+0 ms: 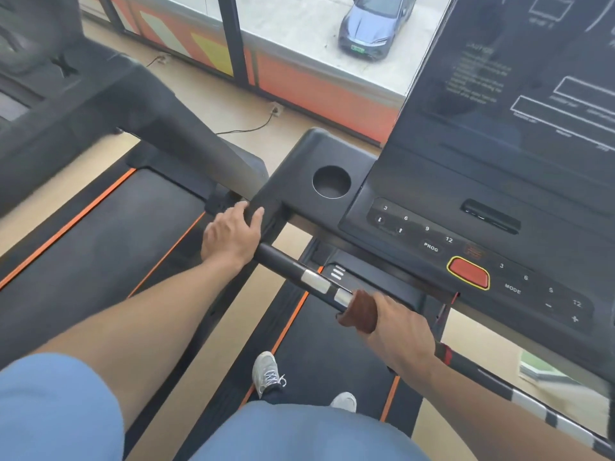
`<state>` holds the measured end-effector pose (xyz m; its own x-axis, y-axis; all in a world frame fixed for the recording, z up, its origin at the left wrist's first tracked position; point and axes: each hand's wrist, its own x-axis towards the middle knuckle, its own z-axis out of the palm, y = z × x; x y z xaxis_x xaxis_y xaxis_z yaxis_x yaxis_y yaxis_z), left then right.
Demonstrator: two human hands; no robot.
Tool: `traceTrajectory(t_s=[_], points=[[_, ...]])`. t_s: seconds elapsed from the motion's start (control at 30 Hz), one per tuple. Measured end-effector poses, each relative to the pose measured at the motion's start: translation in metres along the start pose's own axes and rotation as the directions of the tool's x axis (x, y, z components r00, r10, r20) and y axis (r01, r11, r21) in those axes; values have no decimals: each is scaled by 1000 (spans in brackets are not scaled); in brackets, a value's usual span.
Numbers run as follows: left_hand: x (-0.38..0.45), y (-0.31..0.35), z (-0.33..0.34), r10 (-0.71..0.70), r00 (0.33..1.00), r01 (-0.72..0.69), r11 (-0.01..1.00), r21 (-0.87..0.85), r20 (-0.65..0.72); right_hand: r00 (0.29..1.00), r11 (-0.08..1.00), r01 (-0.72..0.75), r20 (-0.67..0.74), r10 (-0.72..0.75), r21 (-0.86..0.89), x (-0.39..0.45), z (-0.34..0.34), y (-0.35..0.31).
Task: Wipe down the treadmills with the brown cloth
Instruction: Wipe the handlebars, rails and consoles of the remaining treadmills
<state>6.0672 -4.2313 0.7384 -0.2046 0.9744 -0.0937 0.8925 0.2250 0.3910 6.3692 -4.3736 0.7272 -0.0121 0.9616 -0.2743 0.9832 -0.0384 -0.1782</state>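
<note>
On round black handlebar point(286, 264) | right hand point(399, 324) wraps brown cloth point(361, 311) | left hand point(231, 232) grips matte console corner point(266, 207)

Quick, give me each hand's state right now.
Left hand: curled over the corner where the handlebar meets the console, gripping it.
Right hand: gripping the brown cloth, wrapped round the handlebar.
</note>
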Motion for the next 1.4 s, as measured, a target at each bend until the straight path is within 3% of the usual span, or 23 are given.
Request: traceTrajectory(t_s=[0.17,0.5,0.77,1.0,1.1,1.3,1.4], points=[[2,1,0,-12,999,11,999,33,42,996,1000,-8,85,10,-22,13,-5,-26],[7,-9,2,-14,1000,14,999,-39,-4,986,985,163,29,-164,50,96,6,-168],[16,-13,11,16,1000,-16,1000,-22,5,978,979,206,-31,-206,8,107,7,-186],[6,-19,15,159,979,-159,987,9,-128,980,981,194,-57,-193,9,92,9,-179],[2,-18,13,265,960,-262,964,42,-88,980,985,175,-91,-175,-3,81,10,-162],[-27,-32,24,236,964,-181,920,348,-124,991,994,107,-79,-109,-25,32,11,-76],[-69,-10,46,275,954,-229,927,297,-121,992,996,79,-99,-82,-32,3,10,-24]])
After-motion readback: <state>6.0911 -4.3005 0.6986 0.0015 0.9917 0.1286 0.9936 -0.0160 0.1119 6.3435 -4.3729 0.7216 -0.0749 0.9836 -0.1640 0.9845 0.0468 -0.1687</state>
